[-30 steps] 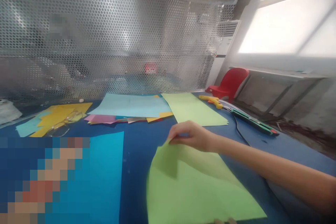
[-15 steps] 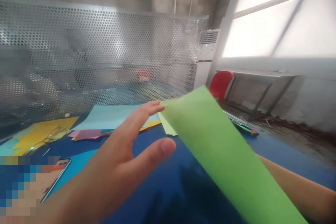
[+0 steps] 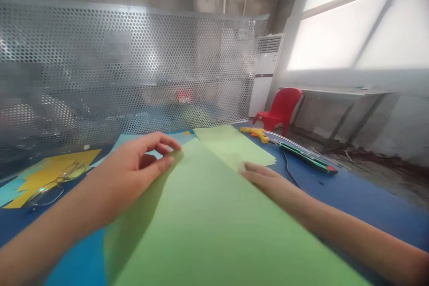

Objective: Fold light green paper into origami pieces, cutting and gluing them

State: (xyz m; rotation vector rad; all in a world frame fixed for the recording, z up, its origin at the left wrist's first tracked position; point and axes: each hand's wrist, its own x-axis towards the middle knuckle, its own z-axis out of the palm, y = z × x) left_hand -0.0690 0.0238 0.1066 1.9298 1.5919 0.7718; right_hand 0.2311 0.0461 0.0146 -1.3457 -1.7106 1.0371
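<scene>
Head view: a large green sheet (image 3: 208,214) is raised at an angle over the blue desk (image 3: 355,192), its far end between the two hands and its near part running out at the bottom. By the left hand (image 3: 130,174) the left edge is touched near the far end; the thumb and the fingers are brought close together there, but whether the paper is clamped cannot be told. At the right edge the right hand (image 3: 271,183) is placed, and its fingers are partly hidden — their grip cannot be judged.

Under the sheet, at left, a blue sheet (image 3: 80,263) is seen; beyond it, pale green paper (image 3: 241,145) is laid, with a yellow glue gun (image 3: 258,134) and a green cutter (image 3: 308,158) beside.

The step in hand is judged to be the positioning of the sheet. For the next move, both edges should be supported evenly — otherwise the paper could be creased.
</scene>
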